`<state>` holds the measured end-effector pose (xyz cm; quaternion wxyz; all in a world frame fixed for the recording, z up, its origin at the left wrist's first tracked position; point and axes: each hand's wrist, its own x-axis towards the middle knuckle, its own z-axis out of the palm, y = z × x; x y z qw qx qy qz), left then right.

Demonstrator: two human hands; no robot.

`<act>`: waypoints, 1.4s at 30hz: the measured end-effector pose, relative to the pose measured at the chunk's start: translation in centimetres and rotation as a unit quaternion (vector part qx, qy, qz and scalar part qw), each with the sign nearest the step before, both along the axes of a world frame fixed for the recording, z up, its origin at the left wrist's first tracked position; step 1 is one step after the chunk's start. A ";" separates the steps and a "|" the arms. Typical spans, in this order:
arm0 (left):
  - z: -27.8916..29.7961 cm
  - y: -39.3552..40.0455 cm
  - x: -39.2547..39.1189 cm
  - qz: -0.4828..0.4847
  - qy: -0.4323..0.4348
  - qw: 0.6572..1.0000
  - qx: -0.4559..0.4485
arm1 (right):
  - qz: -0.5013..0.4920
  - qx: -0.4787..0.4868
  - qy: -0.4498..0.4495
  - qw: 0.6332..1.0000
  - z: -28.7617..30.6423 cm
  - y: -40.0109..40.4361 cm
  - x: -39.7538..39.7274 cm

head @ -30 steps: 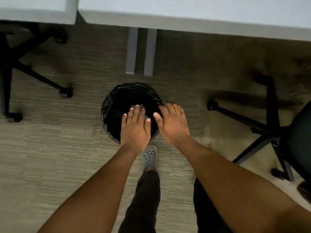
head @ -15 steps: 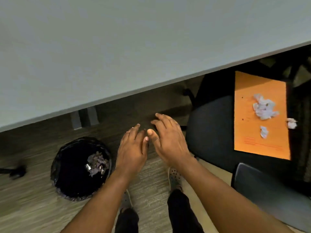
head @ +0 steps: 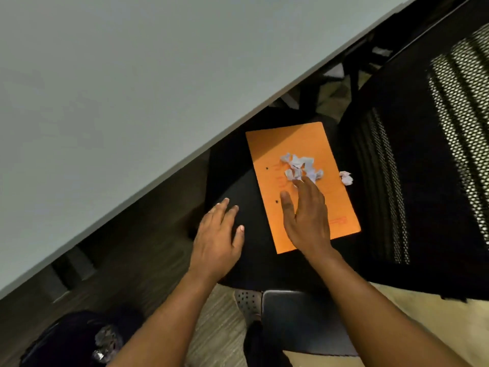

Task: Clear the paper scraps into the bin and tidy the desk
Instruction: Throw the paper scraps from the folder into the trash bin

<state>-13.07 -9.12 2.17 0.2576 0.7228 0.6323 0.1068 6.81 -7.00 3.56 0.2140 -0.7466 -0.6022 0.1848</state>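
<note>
Your right hand point(head: 307, 218) is reaching the paper scraps point(head: 301, 168) piled on the orange folder point(head: 293, 144).

The folder lies on the black chair seat point(head: 238, 186), tucked partly under the grey surface point(head: 132, 88). Both your hands are empty with fingers loosely apart; your right fingertips point(head: 300, 183) are just at the near edge of the heap, and your left hand point(head: 217, 234) hovers over the seat beside the folder. Cup the right hand over the whole cluster and close from the far side, so loose bits gather toward your palm instead of scattering. Consider pinning the folder's edge with your left hand; it looks likely to slide. One stray scrap point(head: 346, 178) sits off the folder's right edge on the seat. The bin point(head: 66, 340) is down at your lower left, scraps already inside.
</note>
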 end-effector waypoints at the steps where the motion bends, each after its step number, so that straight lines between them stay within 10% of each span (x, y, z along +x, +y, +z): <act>1: -0.4 0.9 0.9 -0.016 0.004 1.000 0.006 | -0.029 -0.009 -0.001 1.000 -0.8 0.8 1.8; 14: -5.1 13.1 12.6 -0.183 0.060 0.981 0.036 | -0.189 -0.091 -0.033 0.977 -8.6 9.0 14.5; 30: -9.1 11.4 14.6 -0.136 -0.009 0.982 0.132 | -0.040 0.007 -0.028 0.999 -9.9 3.5 8.3; 42: -9.8 11.7 13.9 -0.219 0.154 0.940 0.209 | 0.092 0.085 -0.172 0.977 -12.5 3.4 9.1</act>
